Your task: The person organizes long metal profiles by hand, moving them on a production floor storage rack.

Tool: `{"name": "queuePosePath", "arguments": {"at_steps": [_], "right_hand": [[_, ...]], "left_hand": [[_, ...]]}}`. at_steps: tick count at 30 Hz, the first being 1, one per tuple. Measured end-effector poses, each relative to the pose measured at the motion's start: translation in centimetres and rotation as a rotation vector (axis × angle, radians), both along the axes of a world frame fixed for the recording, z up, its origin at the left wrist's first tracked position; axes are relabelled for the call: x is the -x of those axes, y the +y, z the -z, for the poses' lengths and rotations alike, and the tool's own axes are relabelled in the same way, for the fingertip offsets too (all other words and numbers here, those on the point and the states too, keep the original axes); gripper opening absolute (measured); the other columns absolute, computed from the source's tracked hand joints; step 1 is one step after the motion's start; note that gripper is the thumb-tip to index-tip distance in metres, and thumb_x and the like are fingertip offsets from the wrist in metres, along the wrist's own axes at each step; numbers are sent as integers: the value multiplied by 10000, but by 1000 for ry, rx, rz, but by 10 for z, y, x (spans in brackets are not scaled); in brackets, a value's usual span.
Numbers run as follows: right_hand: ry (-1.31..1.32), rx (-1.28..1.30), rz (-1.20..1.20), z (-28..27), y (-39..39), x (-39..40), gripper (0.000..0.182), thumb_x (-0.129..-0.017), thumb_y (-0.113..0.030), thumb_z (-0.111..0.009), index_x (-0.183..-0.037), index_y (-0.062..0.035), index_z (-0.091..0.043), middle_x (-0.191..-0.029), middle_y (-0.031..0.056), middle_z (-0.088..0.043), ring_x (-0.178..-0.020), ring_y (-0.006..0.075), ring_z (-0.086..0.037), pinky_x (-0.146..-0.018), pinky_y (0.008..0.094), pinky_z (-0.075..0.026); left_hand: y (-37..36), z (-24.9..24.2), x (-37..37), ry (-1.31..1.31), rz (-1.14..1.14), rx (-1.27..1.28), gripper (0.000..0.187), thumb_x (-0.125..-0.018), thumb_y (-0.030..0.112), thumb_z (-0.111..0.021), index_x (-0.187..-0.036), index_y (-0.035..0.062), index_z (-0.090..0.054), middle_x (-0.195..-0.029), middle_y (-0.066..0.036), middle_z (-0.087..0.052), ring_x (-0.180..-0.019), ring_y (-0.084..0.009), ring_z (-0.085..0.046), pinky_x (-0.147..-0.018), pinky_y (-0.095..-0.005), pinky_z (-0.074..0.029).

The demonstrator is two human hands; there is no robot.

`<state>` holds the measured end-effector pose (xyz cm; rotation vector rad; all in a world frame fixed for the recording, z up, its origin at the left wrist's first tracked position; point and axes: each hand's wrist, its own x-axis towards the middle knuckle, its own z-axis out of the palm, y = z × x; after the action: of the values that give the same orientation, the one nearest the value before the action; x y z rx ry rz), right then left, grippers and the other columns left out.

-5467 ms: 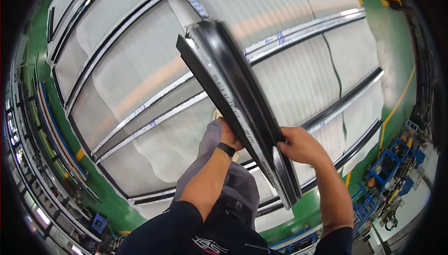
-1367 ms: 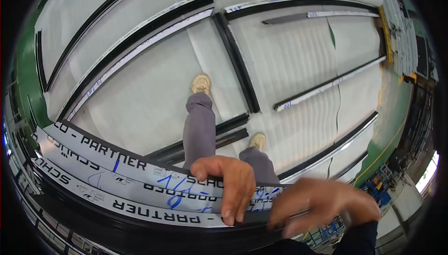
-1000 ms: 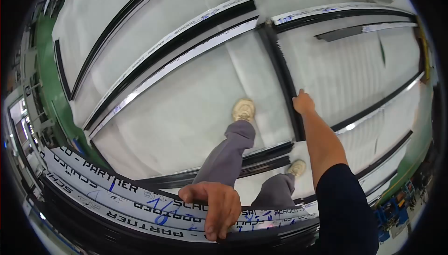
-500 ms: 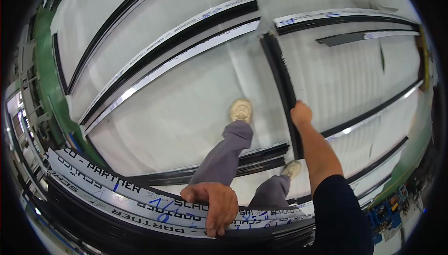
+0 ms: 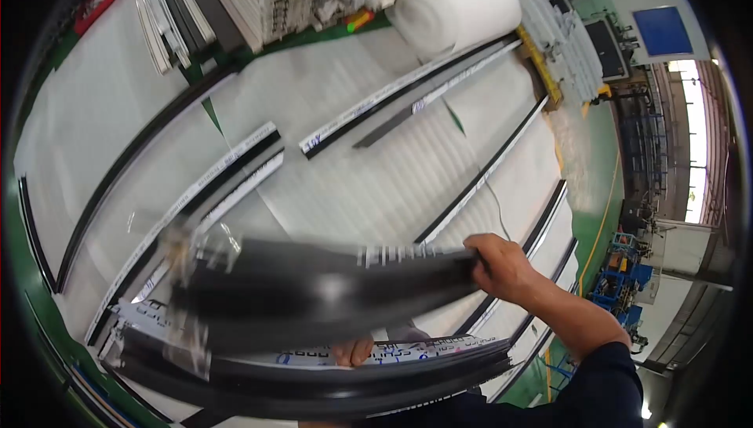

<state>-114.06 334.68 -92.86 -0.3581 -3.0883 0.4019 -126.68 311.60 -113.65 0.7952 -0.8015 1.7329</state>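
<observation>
- Your right hand [image 5: 502, 265] has its grip clamped on the right end of a long black curved profile [image 5: 314, 291], blurred, its long axis running left to right.
- Your left hand [image 5: 353, 350] has its grip closed on a bundle of curved black profiles [image 5: 314, 385] with white printed film, just below.
- Beyond, white foam sheeting [image 5: 369, 185] covers the floor; a white foam roll [image 5: 455, 9] lies far off.

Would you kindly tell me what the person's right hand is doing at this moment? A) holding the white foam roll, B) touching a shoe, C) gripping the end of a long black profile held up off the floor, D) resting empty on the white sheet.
C: the right hand is closed around the end of the blurred black profile, which is raised above the white sheet.
</observation>
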Motion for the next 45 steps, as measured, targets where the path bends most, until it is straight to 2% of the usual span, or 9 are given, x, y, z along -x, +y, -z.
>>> {"name": "queuePosePath", "arguments": {"at_steps": [6,15,22,26,28,36,41,43,45], "right_hand": [[-20,-32,-542,-198,-22,92,367,-702,-11,-669,-1061,-16,-591,-876,137,-633,-744,338,-652,-644,414,-553],[-126,-129,-676,-286,-200,77,237,-818,-81,-662,-1031,-19,-576,-778,165,-646,-744,356,-654,-631,471,-527],[-33,-30,-986,-291,-271,66,243,-803,-78,-653,-1020,-22,-558,-694,151,-614,-622,376,-625,-547,482,-495],[-362,332,-1035,-300,-292,80,525,-810,-240,-704,-1249,-15,-525,-1278,240,-531,-1186,364,-562,-925,471,-459],[-414,266,-1069,-293,-290,101,906,-820,-394,-725,-1529,-43,-283,-1592,273,-191,-1490,396,-246,-1170,450,-267],[-861,104,-1226,-314,-362,112,874,-919,-553,-627,-1537,-18,-315,-1425,298,-505,-1364,373,-486,-1139,411,-359],[-1051,79,-1555,-293,-419,122,865,-974,-632,-484,-1528,9,-311,-1461,282,-480,-1337,405,-506,-1127,427,-369],[-915,134,-1315,-248,-449,132,1038,-925,-741,-451,-1488,119,-304,-1430,328,-491,-1346,430,-492,-1130,426,-359],[-859,-72,-1212,-229,-477,132,1104,-903,-785,-433,-1482,145,-294,-1420,346,-492,-1356,437,-481,-1136,426,-350]], "left_hand": [[15,-118,18,-277,-93,354,484,-983,521,-481,-946,72,-660,-855,-38,-608,-845,-189,-548,-780,-320,-430],[-66,-240,32,-306,-359,256,484,-1019,504,-440,-971,54,-615,-811,-30,-543,-809,-191,-523,-741,-323,-412],[-136,-255,7,-369,-774,228,496,-1011,512,-452,-1041,44,-616,-828,-33,-551,-849,-203,-547,-789,-343,-443],[-162,-251,-6,-394,-946,224,509,-1007,517,-459,-1081,38,-616,-838,-35,-556,-872,-210,-560,-817,-355,-460],[-170,-252,-6,-394,-1037,223,517,-1005,519,-462,-1101,35,-616,-843,-36,-558,-884,-214,-567,-831,-361,-469],[-204,-240,-5,-255,-1063,-197,591,-996,500,-454,-1342,36,-571,-1044,-81,-621,-1019,-246,-596,-937,-429,-498],[-225,-233,-39,-1219,-1424,63,370,-976,413,-538,-1122,76,-583,-899,-35,-549,-878,-165,-548,-849,-368,-495],[-249,-235,-54,-1138,-1620,15,359,-968,399,-556,-1150,90,-567,-850,1,-533,-787,-140,-540,-810,-349,-496],[-291,-208,-90,-433,-1434,-243,399,-969,416,-552,-1196,89,-562,-865,14,-552,-772,-132,-544,-811,-346,-496]]}}
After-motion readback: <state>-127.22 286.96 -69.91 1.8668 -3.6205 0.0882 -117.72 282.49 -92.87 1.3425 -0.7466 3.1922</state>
